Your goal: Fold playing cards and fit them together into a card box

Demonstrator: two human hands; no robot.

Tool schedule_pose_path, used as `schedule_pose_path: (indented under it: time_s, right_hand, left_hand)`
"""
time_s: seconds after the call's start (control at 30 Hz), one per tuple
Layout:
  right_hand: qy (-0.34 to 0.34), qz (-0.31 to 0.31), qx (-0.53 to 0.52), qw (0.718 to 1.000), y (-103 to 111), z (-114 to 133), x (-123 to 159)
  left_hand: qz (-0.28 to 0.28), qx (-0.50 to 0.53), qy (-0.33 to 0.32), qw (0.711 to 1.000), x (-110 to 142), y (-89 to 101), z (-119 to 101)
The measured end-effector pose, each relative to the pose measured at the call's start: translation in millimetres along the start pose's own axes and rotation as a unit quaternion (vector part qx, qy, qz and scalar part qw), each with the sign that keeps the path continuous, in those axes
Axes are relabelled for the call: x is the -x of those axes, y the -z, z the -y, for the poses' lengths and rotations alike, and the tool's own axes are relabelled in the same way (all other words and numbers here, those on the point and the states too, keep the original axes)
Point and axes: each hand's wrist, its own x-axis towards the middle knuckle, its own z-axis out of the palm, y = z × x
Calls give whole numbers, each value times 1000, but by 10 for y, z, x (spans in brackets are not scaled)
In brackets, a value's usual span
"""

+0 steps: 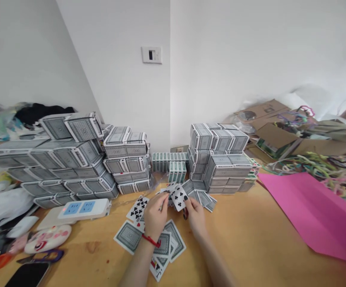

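White club-suit card [178,197], face showing, tilted, in right hand [195,215].

Wooden table [244,243]: loose playing cards [128,236], card stacks [228,171], phone [28,276], pink sheet [313,215].

White playing card [178,197], black clubs

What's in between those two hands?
In the head view, a white card with black marks is between the left hand and the right hand, which holds its edge.
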Motion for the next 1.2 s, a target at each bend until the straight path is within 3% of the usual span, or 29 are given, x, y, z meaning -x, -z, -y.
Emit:
schedule_pose_path:
  time_s: [0.17, 0.3, 0.47, 0.6, 0.73, 0.83, 1.0, 1.2]
  right_hand:
    - [-7, 29, -67, 997, -21, -4, 0]
    - [-11, 51, -70, 996, -50, 15, 24]
    - [3, 25, -24, 999, -42, 50, 32]
    - [-6, -2, -34, 999, -12, 84, 38]
    - [-4, 16, -40, 999, 9, 98, 55]
    - [-2, 30, -35, 999, 15, 93, 59]
    - [17, 4, -23, 1000, 26, 71, 38]
    - [63, -48, 27, 997, 68, 55, 5]
  left_hand:
    - [53, 13, -96, 994, -32, 2, -96]
    - [46, 21, -96, 994, -24, -4, -111]
    - [101, 76, -80, 989, -16, 11, -142]
    - [106, 108, -24, 988, -29, 19, -170]
    - [34, 114, 109, 987, -44, -4, -84]
    - [50, 173, 182, 967, -40, -26, 5]
    - [72, 238, 236, 939, -35, -44, 28]
    - [93, 228, 254, 935, -29, -32, -35]
